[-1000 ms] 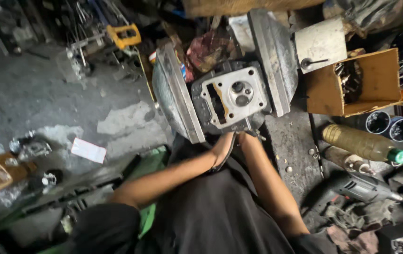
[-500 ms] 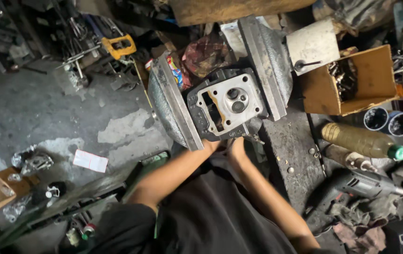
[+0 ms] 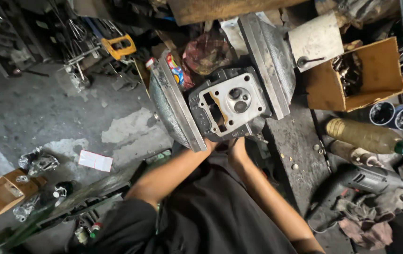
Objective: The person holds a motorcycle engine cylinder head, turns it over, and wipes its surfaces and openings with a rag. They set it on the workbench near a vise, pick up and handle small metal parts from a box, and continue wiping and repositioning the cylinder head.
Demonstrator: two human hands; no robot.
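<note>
Nearest the camera, the person's dark shirt (image 3: 220, 221) filled the bottom of the view, and both bare forearms ran up from it toward a big bench vise (image 3: 178, 110). The left hand (image 3: 210, 146) reached under the near edge of the metal engine part (image 3: 229, 106), just at the lower end of the vise's left plate; its fingers were tucked out of sight beneath the part, so how far they were curled, and whether they gripped anything, could not be told. The right hand (image 3: 237, 146) lay just beside it, touching the same near edge, its fingers likewise hidden under the casting, so their state could not be told either.

The engine part sat clamped between the two grey vise plates, tilted, its pale machined face turned up, with a long rectangular slot on the left and round ports on the right.

To the near right, on the dark workbench (image 3: 295, 155), lay an electric drill (image 3: 371, 181) and some dirty rags (image 3: 375, 221). A little farther stood a tan bottle with a green cap (image 3: 366, 136) lying on its side, and beyond it two round cans (image 3: 394, 115). Farther right was an open cardboard box (image 3: 375, 80) holding dark metal bits.

To the near left, on the concrete floor (image 3: 46, 113), were a small brown box (image 3: 1, 195) and a white slip of paper (image 3: 95, 161). Far left lay a yellow tool (image 3: 118, 45) among scattered metal
</note>
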